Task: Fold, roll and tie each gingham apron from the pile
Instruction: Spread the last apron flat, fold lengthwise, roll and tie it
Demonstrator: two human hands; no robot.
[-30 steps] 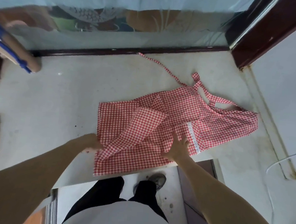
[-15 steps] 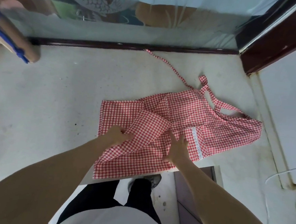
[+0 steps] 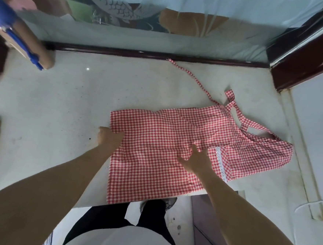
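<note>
So the red gingham apron [image 3: 166,151] is spread out flat on the pale worktop [image 3: 61,115], with its near edge right at the worktop's front lip. The bib end points off to the right, a thin tie [image 3: 190,75] trails toward the back wall, and the other straps [image 3: 252,125] sit bunched by the bib. There's a strip of white lace trim [image 3: 219,164] running across it near the right side.

The left hand [image 3: 109,137] is at the left edge of the cloth, and it looks like it's pinching that edge with curled fingers, though the fingertips are hidden so I can't be totally sure. The right hand [image 3: 197,161] is spread, fingers straight, resting flat on the fabric just left of the lace.

Handling-wise, I'd guess this is thin, light cotton: totally floppy, no stiffness, wrinkles easily and slides a bit on a smooth top. So best to grab it by corners or hems, pin one part with a flat palm while moving the other, and smooth each fold. The ties will want to tangle, so keep them laid out for the knot later.
</note>
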